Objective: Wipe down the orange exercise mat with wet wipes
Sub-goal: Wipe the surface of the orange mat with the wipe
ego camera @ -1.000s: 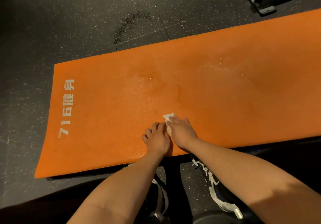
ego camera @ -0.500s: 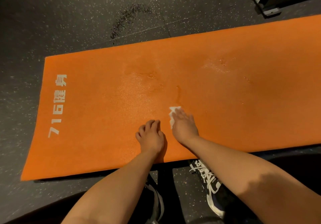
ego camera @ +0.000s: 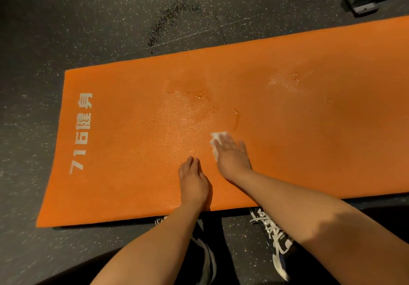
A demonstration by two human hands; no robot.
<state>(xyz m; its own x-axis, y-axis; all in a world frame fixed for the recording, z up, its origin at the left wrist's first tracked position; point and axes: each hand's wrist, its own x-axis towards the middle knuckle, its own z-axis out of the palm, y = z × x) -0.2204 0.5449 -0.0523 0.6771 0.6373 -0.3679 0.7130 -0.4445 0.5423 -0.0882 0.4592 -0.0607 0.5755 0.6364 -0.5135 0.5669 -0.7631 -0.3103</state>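
One orange mat (ego camera: 309,147), glossy wet streaks (ego camera: 200,95) mid-surface, white lettering (ego camera: 83,130) near end.

Dim, warm light here, the floor (ego camera: 66,30) sinking to near black at the upper left. Wet glare sparkles mid-surface on the orange mat (ego camera: 287,130). A hard shadow cuts across the right forearm (ego camera: 332,236). The right hand (ego camera: 232,154) is blurred at its fingers. The wide lens bows the mat's long edges, and the shoes (ego camera: 278,240) are half lost in gloom.

The exercise mat (ego camera: 287,130) is orange with white lettering (ego camera: 81,132); the wet wipe (ego camera: 215,140) white; the floor (ego camera: 88,19) black, white-speckled.
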